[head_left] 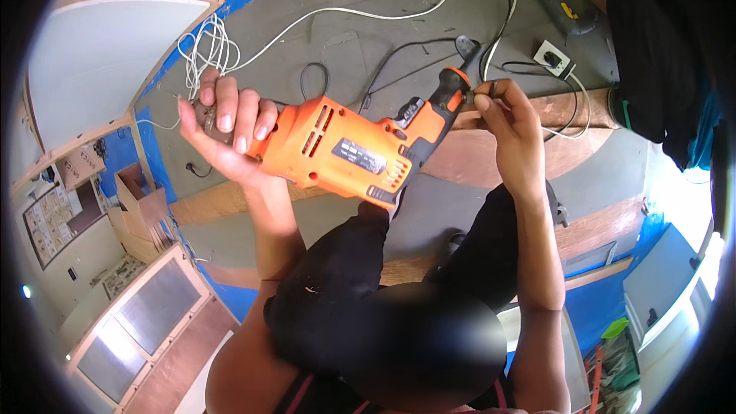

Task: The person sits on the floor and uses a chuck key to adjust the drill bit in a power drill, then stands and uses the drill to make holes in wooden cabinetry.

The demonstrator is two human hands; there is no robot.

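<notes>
An orange and black corded power drill (330, 142) lies tilted across my lap, its body on its side and its black handle (441, 111) toward the right. My left hand (234, 134) is closed round the drill's dark metal front end, fingers over the top and thumb below. What sits in the chuck is mostly hidden by the fingers. Beside the end of the handle, my right hand (515, 119) pinches thumb and fingers together. A small dark piece shows at those fingertips, too small to name. The drill's dark cord guard (466, 47) sticks out just beyond.
A coiled white cable (211, 46) runs across the grey surface to a white socket box (553, 60) with a black plug in it. Another grey power tool (560, 4) rests at the far right. Wooden strips (199, 207) and a cardboard box (138, 199) are around me.
</notes>
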